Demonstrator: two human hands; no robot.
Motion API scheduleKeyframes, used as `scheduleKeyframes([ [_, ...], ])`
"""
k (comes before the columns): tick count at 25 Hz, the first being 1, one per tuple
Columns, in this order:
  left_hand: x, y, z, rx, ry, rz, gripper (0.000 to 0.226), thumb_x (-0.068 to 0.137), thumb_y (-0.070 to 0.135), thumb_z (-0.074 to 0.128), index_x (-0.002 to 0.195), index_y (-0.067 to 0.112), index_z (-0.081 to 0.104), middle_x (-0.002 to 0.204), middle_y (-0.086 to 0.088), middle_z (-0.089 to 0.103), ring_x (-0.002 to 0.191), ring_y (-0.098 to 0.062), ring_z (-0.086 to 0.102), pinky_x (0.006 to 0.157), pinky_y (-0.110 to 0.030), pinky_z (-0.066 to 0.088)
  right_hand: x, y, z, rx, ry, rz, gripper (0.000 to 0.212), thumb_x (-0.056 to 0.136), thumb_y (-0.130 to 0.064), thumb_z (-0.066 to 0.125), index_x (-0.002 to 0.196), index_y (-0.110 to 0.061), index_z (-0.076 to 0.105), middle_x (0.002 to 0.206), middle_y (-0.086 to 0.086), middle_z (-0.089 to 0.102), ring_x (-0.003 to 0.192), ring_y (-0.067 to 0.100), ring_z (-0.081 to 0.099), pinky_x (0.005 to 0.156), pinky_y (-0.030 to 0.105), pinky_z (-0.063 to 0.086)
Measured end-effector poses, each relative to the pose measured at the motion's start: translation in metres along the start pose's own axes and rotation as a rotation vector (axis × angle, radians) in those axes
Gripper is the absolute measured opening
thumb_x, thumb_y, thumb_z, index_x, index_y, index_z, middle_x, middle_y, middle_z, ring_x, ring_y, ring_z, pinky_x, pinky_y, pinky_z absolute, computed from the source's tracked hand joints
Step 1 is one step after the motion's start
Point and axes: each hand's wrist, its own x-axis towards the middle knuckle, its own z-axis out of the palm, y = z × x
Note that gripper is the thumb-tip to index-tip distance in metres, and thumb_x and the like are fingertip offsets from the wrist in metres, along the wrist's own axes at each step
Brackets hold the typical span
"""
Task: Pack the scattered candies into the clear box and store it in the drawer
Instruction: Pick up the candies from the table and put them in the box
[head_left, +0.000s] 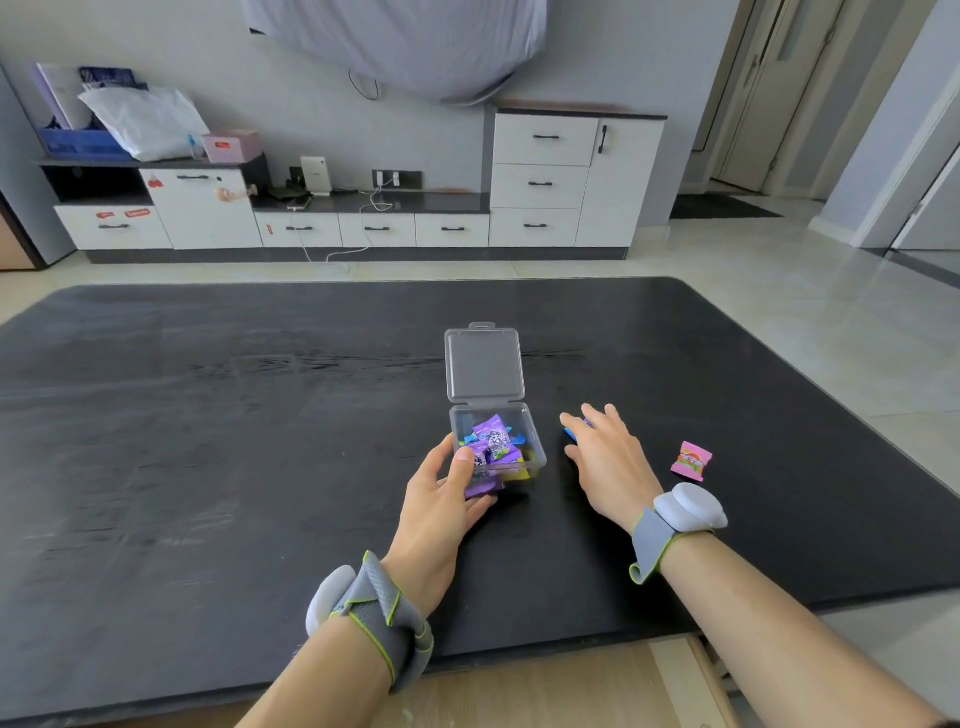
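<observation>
Carefully, your left hand (441, 499) grips the open box (497, 447) mid-desk (208, 415), while your right hand (605, 457) lies loosely spread over a blue candy (570, 434); a hasty pinch could skid it, and the pink candy (691, 461) sits easily forgotten.

A black desk (208, 415) filled the foreground. Beyond it, pale glossy floor tiles (779, 291) reflected daylight. White cabinets with black handles (540, 182) lined a grey wall (311, 119), with a dark low counter (374, 201) between them. A doorway (769, 93) stood at right.
</observation>
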Motion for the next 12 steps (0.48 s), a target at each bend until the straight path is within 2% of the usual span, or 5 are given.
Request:
scheduleKeyframes([
  [4, 0.0, -0.002, -0.002, -0.004, -0.02, 0.019, 0.026, 0.104, 0.026, 0.05, 0.128, 0.034, 0.057, 0.111, 0.005, 0.076, 0.113, -0.024, 0.071, 0.091, -0.033, 0.056, -0.003, 0.001, 0.0, -0.009, 0.013, 0.031, 0.029, 0.105, -0.019, 0.041, 0.13, -0.012, 0.053, 0.142, 0.011, 0.046, 0.121, 0.036, 0.047, 0.09, 0.046, 0.049],
  [7, 0.0, -0.002, -0.003, -0.011, -0.018, 0.022, 0.026, 0.104, 0.026, 0.05, 0.128, 0.034, 0.056, 0.108, 0.005, 0.077, 0.112, -0.025, 0.071, 0.092, -0.034, 0.056, -0.006, -0.001, -0.004, 0.031, 0.062, 0.007, 0.023, 0.102, -0.012, 0.045, 0.119, -0.013, 0.059, 0.127, 0.006, 0.053, 0.107, 0.03, 0.051, 0.083, 0.044, 0.053],
  [12, -0.001, -0.001, -0.002, -0.028, -0.018, 0.014, 0.024, 0.104, 0.026, 0.05, 0.127, 0.034, 0.056, 0.092, 0.013, 0.081, 0.112, -0.026, 0.071, 0.087, -0.031, 0.057, -0.009, -0.003, -0.015, 0.201, 0.169, 0.012, 0.016, 0.091, -0.003, 0.059, 0.104, -0.008, 0.068, 0.113, 0.005, 0.052, 0.099, 0.027, 0.056, 0.08, 0.041, 0.053],
])
